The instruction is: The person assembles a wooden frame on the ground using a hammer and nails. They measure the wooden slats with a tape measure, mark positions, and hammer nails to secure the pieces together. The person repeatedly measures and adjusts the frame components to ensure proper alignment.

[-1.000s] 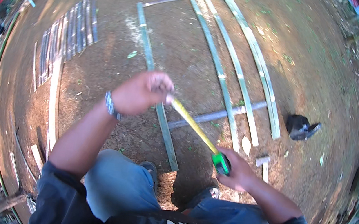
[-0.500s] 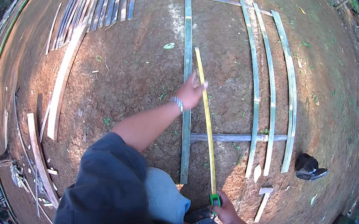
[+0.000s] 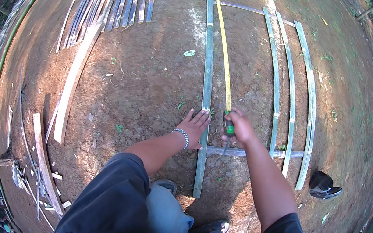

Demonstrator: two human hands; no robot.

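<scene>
My left hand (image 3: 193, 129), with a bracelet at the wrist, lies with fingers outstretched on a long green bamboo slat (image 3: 208, 72). Close by on the right, my right hand (image 3: 241, 127) is wrapped round a green and black tape measure (image 3: 229, 129). Its yellow blade (image 3: 225, 58) runs away from me beside the slat, with its far end near the slat's top. A crosswise slat (image 3: 224, 151) lies just below the tape measure, and another crosswise slat (image 3: 248, 8) lies at the far end. My right fingers are slightly blurred.
Three more long slats (image 3: 274, 76) lie to the right across the crosspieces. A row of dark slats (image 3: 121, 2) rests at the far left, near a pale board (image 3: 70, 87). Offcuts and a curved plank (image 3: 46, 159) lie lower left. A black bag (image 3: 323, 185) sits at right.
My right hand has moved up and away from me with the tape measure, and the blade's tip is now near the far crosspiece. My left hand has come down onto the slat.
</scene>
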